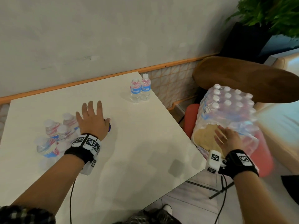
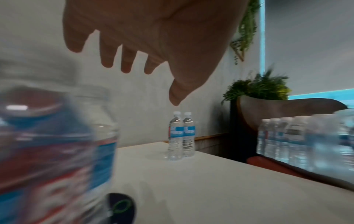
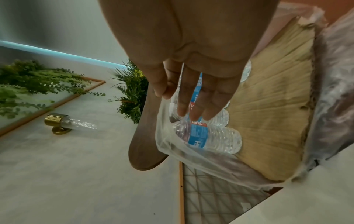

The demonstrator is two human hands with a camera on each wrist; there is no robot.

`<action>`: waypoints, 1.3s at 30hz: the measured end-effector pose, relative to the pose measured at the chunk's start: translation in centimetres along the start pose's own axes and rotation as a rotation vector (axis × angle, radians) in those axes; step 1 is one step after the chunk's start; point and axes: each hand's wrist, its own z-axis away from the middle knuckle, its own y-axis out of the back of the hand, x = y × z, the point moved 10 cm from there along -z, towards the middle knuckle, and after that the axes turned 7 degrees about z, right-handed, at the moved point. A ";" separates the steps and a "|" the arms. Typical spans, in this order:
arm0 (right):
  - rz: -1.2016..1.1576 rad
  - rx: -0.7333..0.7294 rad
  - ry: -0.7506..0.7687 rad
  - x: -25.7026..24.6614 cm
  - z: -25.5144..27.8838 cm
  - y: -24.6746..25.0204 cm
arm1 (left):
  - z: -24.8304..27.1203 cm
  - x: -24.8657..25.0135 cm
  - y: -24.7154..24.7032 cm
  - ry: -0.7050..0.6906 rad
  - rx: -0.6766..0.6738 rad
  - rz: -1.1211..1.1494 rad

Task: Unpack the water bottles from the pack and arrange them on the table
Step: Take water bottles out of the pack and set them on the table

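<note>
On the white table (image 1: 137, 143), two water bottles (image 1: 140, 89) stand upright side by side at the far right corner. Several more bottles (image 1: 55, 135) cluster at the left, blurred. My left hand (image 1: 97, 113) hovers open with fingers spread just right of that cluster, holding nothing. The shrink-wrapped pack (image 1: 229, 110) sits on a red chair (image 1: 191, 120) right of the table. My right hand (image 1: 224, 138) reaches into its torn front. In the right wrist view its straight fingers (image 3: 191, 106) touch bottles (image 3: 212, 139) lying inside the plastic film (image 3: 210, 165), beside the cardboard base (image 3: 277, 113).
A small dark purple object (image 1: 109, 126) lies on the table under my left hand's thumb side. A brown chair back (image 1: 242, 78) rises behind the pack. Potted plants (image 1: 271, 15) stand at the far right. A wall with orange trim (image 1: 97, 80) borders the table's far edge.
</note>
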 end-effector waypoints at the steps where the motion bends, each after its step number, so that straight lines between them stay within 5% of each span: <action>1: -0.018 -0.009 0.001 0.1 0.1 0.0 | 0.1 2.0 0.0 -0.070 0.013 0.025; 7: 0.166 -0.010 -0.074 1.9 -1.1 1.8 | 2.1 17.9 -2.7 -0.520 -0.030 0.170; 14: 0.803 0.071 -0.061 -0.4 -5.9 6.2 | 10.0 38.2 -6.1 -1.099 -0.204 0.272; 18: 1.526 0.112 0.045 -5.7 -6.8 6.4 | 10.4 43.1 -9.7 -1.011 -0.300 0.204; 21: 1.811 -0.066 0.036 -4.2 -6.5 6.3 | 10.2 44.3 -10.6 -0.952 -0.348 0.214; 24: 1.774 -0.241 -0.015 -2.2 -6.0 8.0 | 10.0 44.3 -11.2 -0.910 -0.447 0.245; 27: 1.860 -0.239 0.151 -4.9 -6.7 8.0 | 9.8 44.0 -11.5 -0.887 -0.507 0.234; 30: 1.832 -0.269 0.123 -4.5 -7.7 8.2 | 9.2 43.8 -11.4 -0.856 -0.522 0.259; 36: 1.297 -0.162 0.021 -1.7 -8.1 5.8 | 8.1 43.9 -11.6 -0.762 -0.566 0.380; 39: 1.166 -0.270 0.219 1.2 -7.8 2.4 | 7.6 44.3 -11.7 -0.685 -0.574 0.486</action>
